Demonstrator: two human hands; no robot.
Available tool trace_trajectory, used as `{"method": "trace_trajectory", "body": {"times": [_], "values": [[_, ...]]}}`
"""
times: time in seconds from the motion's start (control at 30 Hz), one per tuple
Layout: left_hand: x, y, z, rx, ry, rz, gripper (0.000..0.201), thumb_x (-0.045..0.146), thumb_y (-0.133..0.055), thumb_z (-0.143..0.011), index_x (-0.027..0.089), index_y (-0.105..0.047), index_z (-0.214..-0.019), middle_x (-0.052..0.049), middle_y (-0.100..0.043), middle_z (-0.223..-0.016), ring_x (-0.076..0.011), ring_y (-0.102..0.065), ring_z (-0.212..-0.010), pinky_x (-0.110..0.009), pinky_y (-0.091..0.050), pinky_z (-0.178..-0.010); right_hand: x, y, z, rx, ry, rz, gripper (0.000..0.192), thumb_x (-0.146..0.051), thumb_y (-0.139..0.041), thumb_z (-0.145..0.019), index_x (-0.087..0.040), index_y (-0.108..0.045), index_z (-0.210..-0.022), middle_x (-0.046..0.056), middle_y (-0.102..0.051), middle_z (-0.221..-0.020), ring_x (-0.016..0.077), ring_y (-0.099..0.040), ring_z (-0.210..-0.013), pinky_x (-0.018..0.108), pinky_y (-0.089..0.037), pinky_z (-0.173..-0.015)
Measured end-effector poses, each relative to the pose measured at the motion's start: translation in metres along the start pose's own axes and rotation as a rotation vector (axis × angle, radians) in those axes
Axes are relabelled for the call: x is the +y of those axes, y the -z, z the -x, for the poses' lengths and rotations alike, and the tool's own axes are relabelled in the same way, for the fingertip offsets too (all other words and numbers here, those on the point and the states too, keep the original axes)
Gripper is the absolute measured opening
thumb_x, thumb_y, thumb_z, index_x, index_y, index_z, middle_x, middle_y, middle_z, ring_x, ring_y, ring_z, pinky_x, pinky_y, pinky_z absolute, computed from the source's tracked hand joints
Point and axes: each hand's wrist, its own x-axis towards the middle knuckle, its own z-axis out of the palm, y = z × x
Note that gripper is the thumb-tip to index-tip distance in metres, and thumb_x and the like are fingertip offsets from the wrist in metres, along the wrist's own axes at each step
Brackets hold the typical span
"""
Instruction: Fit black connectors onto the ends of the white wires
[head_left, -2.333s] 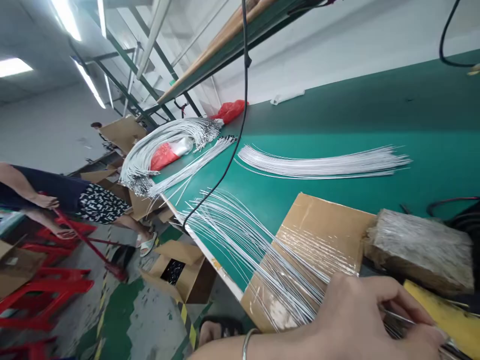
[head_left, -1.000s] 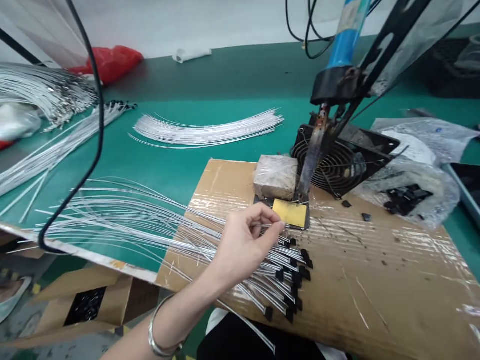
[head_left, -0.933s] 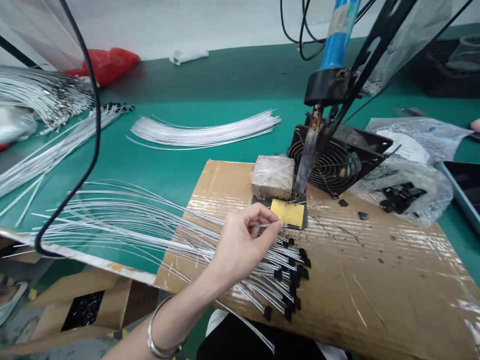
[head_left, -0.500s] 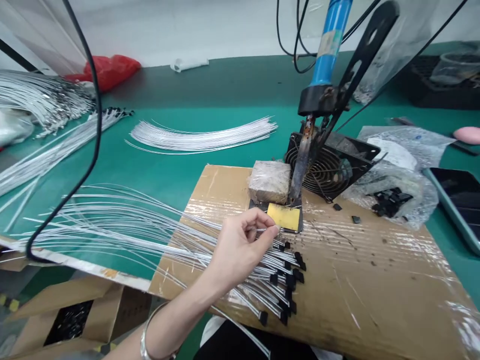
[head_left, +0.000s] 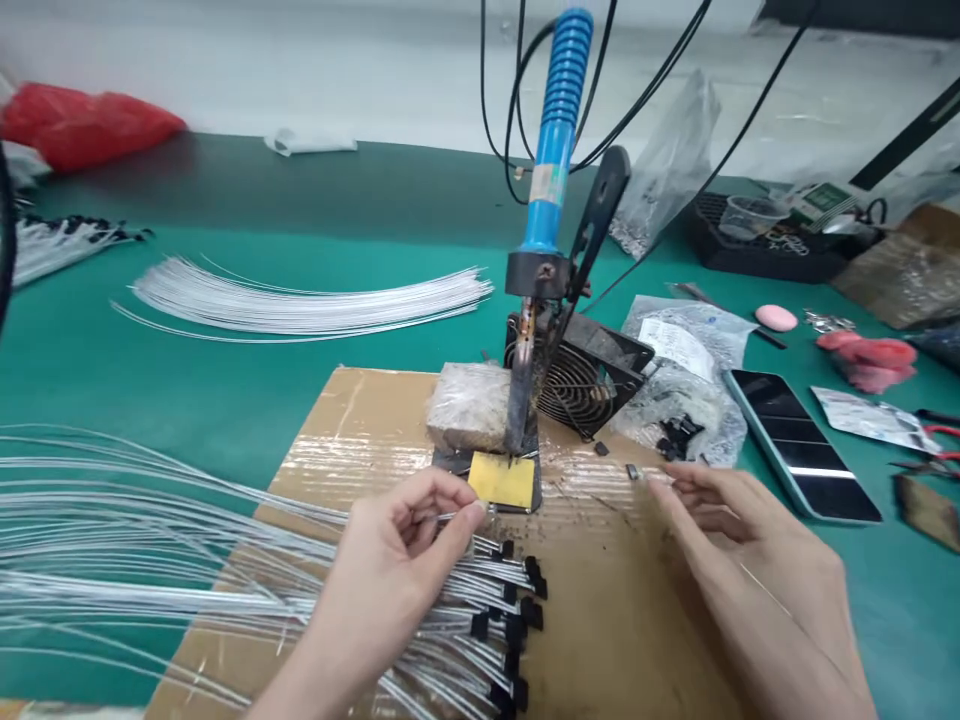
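My left hand (head_left: 409,555) pinches a thin white wire (head_left: 448,517), its end close to a yellow pad (head_left: 502,481). A soldering iron with a blue handle (head_left: 553,165) stands clamped tip down, its tip over the pad. Under and beside my left hand lie several white wires with black connectors (head_left: 516,630) on their ends. My right hand (head_left: 757,570) is at the right of the cardboard (head_left: 600,620), thumb and fingers closed beside a small dark piece (head_left: 634,472). A fine strand crosses this hand; what its fingertips hold is unclear.
Behind the pad sit a grey-white block (head_left: 469,405) and a black fan (head_left: 577,385). A bundle of white wires (head_left: 315,300) lies farther back. On the right are a plastic bag of black parts (head_left: 682,435), a phone (head_left: 802,445) and a black tray (head_left: 757,250).
My right hand has come into view from the right, down at the cardboard. My left hand still pinches by the pad. The view has turned to the right.
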Motion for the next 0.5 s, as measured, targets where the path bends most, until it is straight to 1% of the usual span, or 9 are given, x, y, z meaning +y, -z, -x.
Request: {"method": "trace_trajectory", "body": {"times": [0.07, 0.13, 0.17, 0.23, 0.3, 0.4, 0.47, 0.5], "values": [[0.001, 0.000, 0.000, -0.012, 0.018, 0.022, 0.024, 0.042, -0.067, -0.087, 0.018, -0.069, -0.082, 0.002, -0.059, -0.068, -0.0142, -0.044, -0.062, -0.025, -0.032, -0.057, 0.001, -0.012, -0.010, -0.036, 0.061, 0.087, 0.041, -0.062, -0.062, -0.085, -0.024, -0.075, -0.094, 0.003, -0.072, -0.086, 0.0245, -0.069, -0.071, 0.039, -0.053, -0.069], [0.001, -0.001, -0.001, -0.015, 0.028, 0.024, 0.028, 0.045, -0.065, -0.086, 0.018, -0.068, -0.082, 0.003, -0.052, -0.064, -0.0140, -0.037, -0.058, -0.025, -0.028, -0.054, 0.003, -0.021, -0.017, -0.046, 0.122, 0.171, 0.044, -0.060, -0.051, -0.085, -0.021, -0.073, -0.086, 0.006, -0.070, -0.079, 0.0302, -0.067, -0.070, 0.044, -0.048, -0.067], [0.000, -0.001, -0.002, -0.018, 0.036, 0.019, 0.029, 0.046, -0.064, -0.085, 0.018, -0.068, -0.082, 0.003, -0.050, -0.062, -0.0140, -0.035, -0.057, -0.026, -0.026, -0.053, 0.004, -0.024, -0.018, -0.041, 0.145, 0.210, 0.045, -0.057, -0.047, -0.086, -0.021, -0.073, -0.085, 0.007, -0.069, -0.077, 0.0322, -0.067, -0.070, 0.045, -0.046, -0.065], [-0.002, -0.001, -0.002, -0.022, 0.052, 0.015, 0.030, 0.047, -0.063, -0.085, 0.017, -0.068, -0.083, 0.003, -0.048, -0.062, -0.0143, -0.033, -0.056, -0.027, -0.024, -0.053, 0.004, -0.026, -0.019, -0.029, 0.175, 0.265, 0.045, -0.052, -0.042, -0.089, -0.020, -0.073, -0.088, 0.008, -0.070, -0.078, 0.0345, -0.068, -0.072, 0.044, -0.043, -0.063], [-0.003, 0.000, -0.001, -0.030, 0.069, 0.031, 0.029, 0.047, -0.063, -0.085, 0.018, -0.067, -0.083, 0.003, -0.048, -0.063, -0.0147, -0.033, -0.057, -0.027, -0.024, -0.054, 0.002, -0.024, -0.019, -0.013, 0.188, 0.290, 0.045, -0.052, -0.042, -0.088, -0.020, -0.074, -0.087, 0.009, -0.071, -0.078, 0.0357, -0.069, -0.069, 0.043, -0.043, -0.058], [-0.002, 0.000, 0.002, 0.000, 0.064, 0.060, 0.026, 0.044, -0.064, -0.086, 0.019, -0.067, -0.081, 0.003, -0.046, -0.061, -0.0148, -0.034, -0.056, -0.028, -0.023, -0.054, -0.003, -0.015, -0.018, -0.014, 0.178, 0.272, 0.043, -0.052, -0.045, -0.084, -0.021, -0.075, -0.080, 0.008, -0.075, -0.070, 0.0356, -0.072, -0.061, 0.045, -0.048, -0.053], [-0.001, 0.001, 0.003, 0.028, 0.061, 0.058, 0.023, 0.042, -0.066, -0.085, 0.020, -0.068, -0.079, 0.003, -0.048, -0.060, -0.0149, -0.036, -0.055, -0.028, -0.023, -0.053, -0.006, -0.009, -0.014, -0.013, 0.151, 0.220, 0.038, -0.053, -0.051, -0.084, -0.025, -0.077, -0.079, 0.004, -0.077, -0.067, 0.0312, -0.074, -0.057, 0.043, -0.055, -0.050], [-0.001, 0.002, 0.003, 0.031, 0.061, 0.051, 0.022, 0.041, -0.068, -0.084, 0.020, -0.068, -0.078, 0.002, -0.050, -0.060, -0.0149, -0.038, -0.054, -0.028, -0.024, -0.053, -0.007, -0.008, -0.011, -0.009, 0.127, 0.158, 0.036, -0.053, -0.054, -0.084, -0.027, -0.078, -0.080, 0.001, -0.078, -0.068, 0.0276, -0.076, -0.056, 0.039, -0.059, -0.049]]}}
